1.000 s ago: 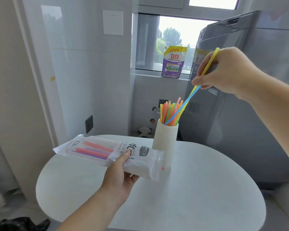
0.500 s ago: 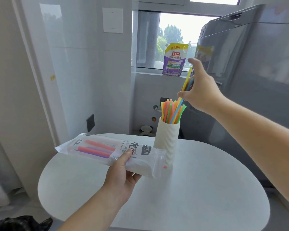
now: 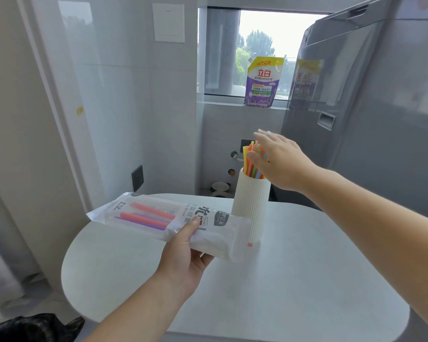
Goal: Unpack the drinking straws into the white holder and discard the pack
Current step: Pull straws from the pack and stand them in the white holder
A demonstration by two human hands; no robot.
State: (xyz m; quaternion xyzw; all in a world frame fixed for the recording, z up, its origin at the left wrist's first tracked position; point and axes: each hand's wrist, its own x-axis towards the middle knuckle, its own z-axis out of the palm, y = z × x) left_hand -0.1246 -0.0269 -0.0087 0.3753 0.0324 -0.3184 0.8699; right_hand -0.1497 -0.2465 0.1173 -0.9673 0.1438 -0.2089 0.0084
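A white ribbed holder (image 3: 252, 203) stands upright on the white table (image 3: 294, 280), filled with several coloured straws (image 3: 251, 160). My right hand (image 3: 282, 164) hovers just right of the straw tops, fingers spread, holding nothing. My left hand (image 3: 185, 260) grips a clear plastic straw pack (image 3: 158, 217) flat above the table, left of the holder. A few pink and purple straws lie inside the pack. Its right end overlaps the holder's lower part.
A grey appliance (image 3: 371, 119) rises close behind the table on the right. A purple detergent pouch (image 3: 262, 82) stands on the window sill. A black bag (image 3: 32, 327) lies on the floor at the lower left. A wall stands to the left.
My right hand lowered the yellow and blue straws into the holder and let them go. It now hangs open beside the straw tops. The pack has stayed in my left hand.
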